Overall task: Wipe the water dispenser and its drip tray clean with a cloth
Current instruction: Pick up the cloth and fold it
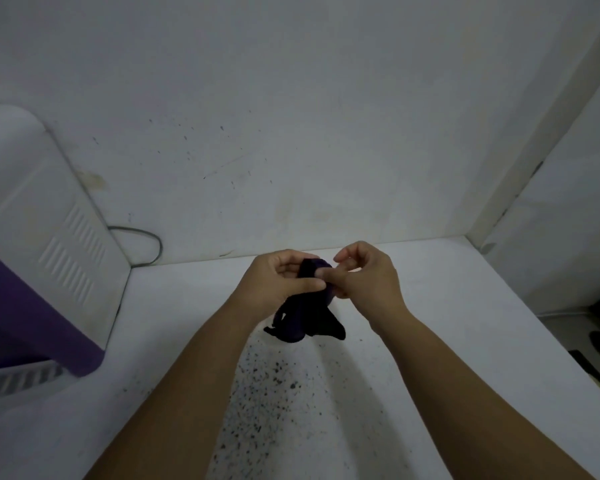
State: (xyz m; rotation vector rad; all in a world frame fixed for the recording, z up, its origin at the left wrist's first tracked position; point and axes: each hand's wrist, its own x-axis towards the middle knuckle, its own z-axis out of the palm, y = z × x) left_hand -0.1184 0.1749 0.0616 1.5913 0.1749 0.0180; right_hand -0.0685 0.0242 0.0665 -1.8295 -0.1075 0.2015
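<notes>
Left hand [278,278] grips bunched dark cloth [302,317] mid-scene above white counter [430,323]; water dispenser [39,244] sits far left. Right hand [364,275] pinches cloth's top edge. Cloth looks soft, light, floppy; best wadded into palm.

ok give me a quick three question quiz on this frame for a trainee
1. True or false: the dark cloth is lying flat on the counter.
2. Which hands hold the cloth? A) left hand only B) right hand only C) both
3. Fill in: the water dispenser stands to the person's ____.

Key:
1. False; it is bunched up between the hands, with its ends hanging.
2. C
3. left; its drip tray shows at the lower left edge.
</notes>
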